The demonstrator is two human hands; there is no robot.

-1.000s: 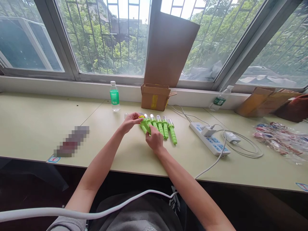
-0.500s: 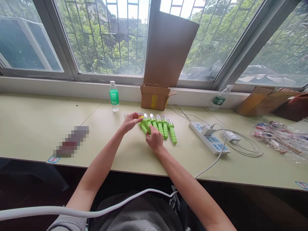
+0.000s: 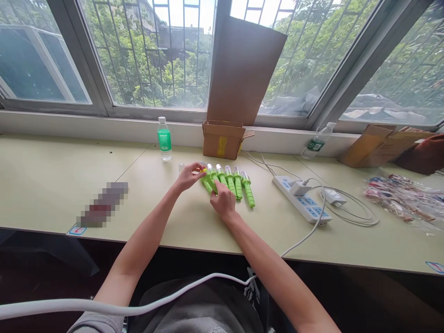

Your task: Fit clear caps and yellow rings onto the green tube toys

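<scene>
My right hand (image 3: 224,200) is closed around the body of a green stick (image 3: 211,183), which leans up and to the left. At that stick's upper end my left hand (image 3: 189,177) pinches a small yellow piece (image 3: 204,170), partly hidden by the fingers. Several more green sticks with clear caps lie side by side just beyond and to the right of my right hand; the outermost green stick (image 3: 248,192) shows whole. A small clear cap (image 3: 181,167) stands on the table behind my left hand.
A green-labelled water bottle (image 3: 164,141) and an opened cardboard box (image 3: 222,142) stand along the back. On the right are a power strip (image 3: 301,201) with cables, a second bottle (image 3: 315,144) and several plastic packets (image 3: 402,196). A white cable (image 3: 166,298) crosses before my body.
My left hand has shifted very slightly at the stick's upper end, showing more of the clear cap behind it. My right hand keeps its hold, and the row of sticks has not moved.
</scene>
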